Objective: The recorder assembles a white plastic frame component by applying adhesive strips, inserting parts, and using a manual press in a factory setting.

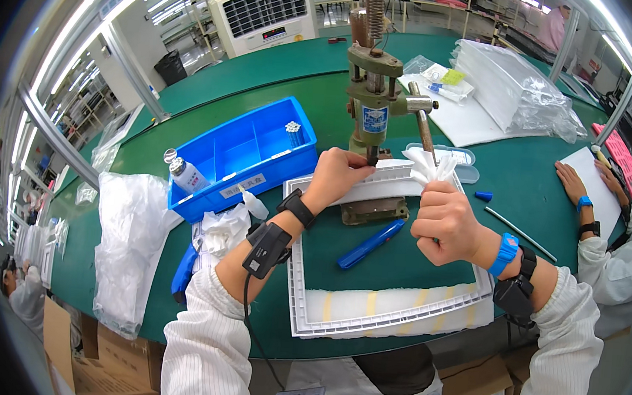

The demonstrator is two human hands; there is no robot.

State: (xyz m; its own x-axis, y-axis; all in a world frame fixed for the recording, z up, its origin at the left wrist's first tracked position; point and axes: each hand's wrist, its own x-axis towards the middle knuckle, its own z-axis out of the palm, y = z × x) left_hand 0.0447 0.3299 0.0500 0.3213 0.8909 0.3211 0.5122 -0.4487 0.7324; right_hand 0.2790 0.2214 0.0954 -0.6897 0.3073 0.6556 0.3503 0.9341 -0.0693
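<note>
A green hand-operated arbor press (375,91) stands on the bench in front of me. Its lever (423,128) slants down to the right, with white cloth (434,164) bunched around its lower end. My right hand (444,222) is closed in a fist around that wrapped end. Beneath the ram lies the far side of a white rectangular plastic frame (296,289). My left hand (338,175) reaches over the frame, fingertips pinched beside the ram's tip; whatever they hold is hidden. A blue marker-like pen (372,244) lies inside the frame, near the press base (374,210).
Left of the press sits a blue divided bin (249,148), with a white bottle (188,175) in it. White padding (374,304) lies along the frame's near side. A blue cap (484,197) and a thin rod (521,233) lie to the right. Another person's hands (573,182) rest farther right.
</note>
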